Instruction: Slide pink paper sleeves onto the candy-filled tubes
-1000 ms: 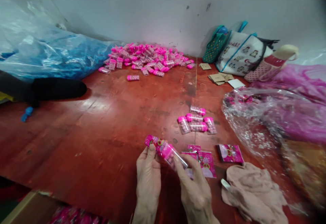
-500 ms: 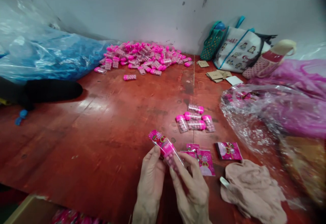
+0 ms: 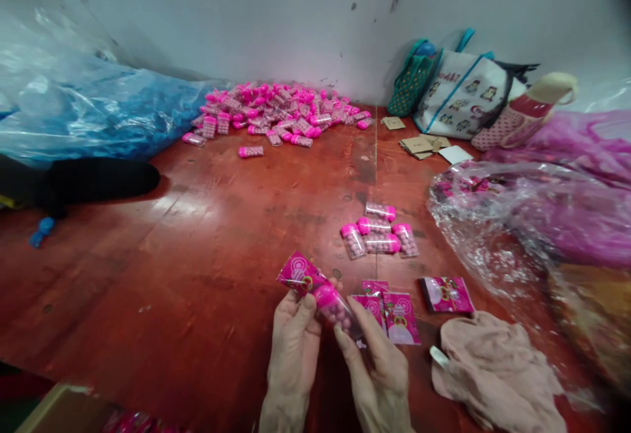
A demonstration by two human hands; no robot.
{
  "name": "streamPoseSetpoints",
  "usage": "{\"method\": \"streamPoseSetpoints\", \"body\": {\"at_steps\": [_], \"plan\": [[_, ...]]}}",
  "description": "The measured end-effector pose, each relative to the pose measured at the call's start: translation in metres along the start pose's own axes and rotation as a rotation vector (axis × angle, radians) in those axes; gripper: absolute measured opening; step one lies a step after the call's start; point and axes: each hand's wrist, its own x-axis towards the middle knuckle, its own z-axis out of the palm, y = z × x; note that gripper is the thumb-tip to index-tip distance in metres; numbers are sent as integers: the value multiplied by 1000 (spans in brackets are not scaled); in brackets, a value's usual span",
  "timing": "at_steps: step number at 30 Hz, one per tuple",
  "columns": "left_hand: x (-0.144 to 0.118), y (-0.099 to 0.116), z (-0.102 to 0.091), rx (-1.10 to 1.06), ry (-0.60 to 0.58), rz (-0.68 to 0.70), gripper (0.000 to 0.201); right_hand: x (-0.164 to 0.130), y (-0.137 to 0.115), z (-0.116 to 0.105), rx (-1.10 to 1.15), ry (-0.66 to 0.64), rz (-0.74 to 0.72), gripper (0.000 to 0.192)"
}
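My left hand [image 3: 294, 347] and my right hand [image 3: 377, 370] together hold a clear packet with a pink printed header [image 3: 315, 288], with a pink-capped candy tube inside it. The left hand pinches the packet under its header. The right hand's fingers grip the packet's lower end. Flat pink packets [image 3: 394, 311] lie on the red table [image 3: 197, 255] just right of my hands. A small group of pink-capped tubes [image 3: 377, 236] lies beyond them.
A big heap of pink tubes [image 3: 276, 114] lies by the far wall. A blue plastic bag [image 3: 98, 104] and a dark sleeve [image 3: 93, 180] are at left. Clear and pink plastic bags [image 3: 532, 223] are at right, tote bags [image 3: 463, 98] behind, a beige cloth [image 3: 493, 370] near my right hand.
The packet's header has tilted further left and lower as both hands worked the tube deeper into it. My hands have stayed in place.
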Motion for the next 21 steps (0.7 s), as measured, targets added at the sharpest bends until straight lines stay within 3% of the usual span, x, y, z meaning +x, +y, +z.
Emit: {"method": "streamPoseSetpoints", "body": {"at_steps": [7, 14, 16, 21], "plan": [[-1, -2, -3, 0, -51, -66, 20, -4, -7, 1, 297, -26, 329, 40], [-8, -2, 4, -6, 39, -111, 16, -8, -12, 9, 306, 74, 252, 39], [-10, -6, 6, -28, 28, -125, 17, -9, -13, 10, 340, 108, 314, 39], [-12, -11, 9, -33, -6, -170, 27, -9, -14, 7, 500, 29, 495, 40]]}}
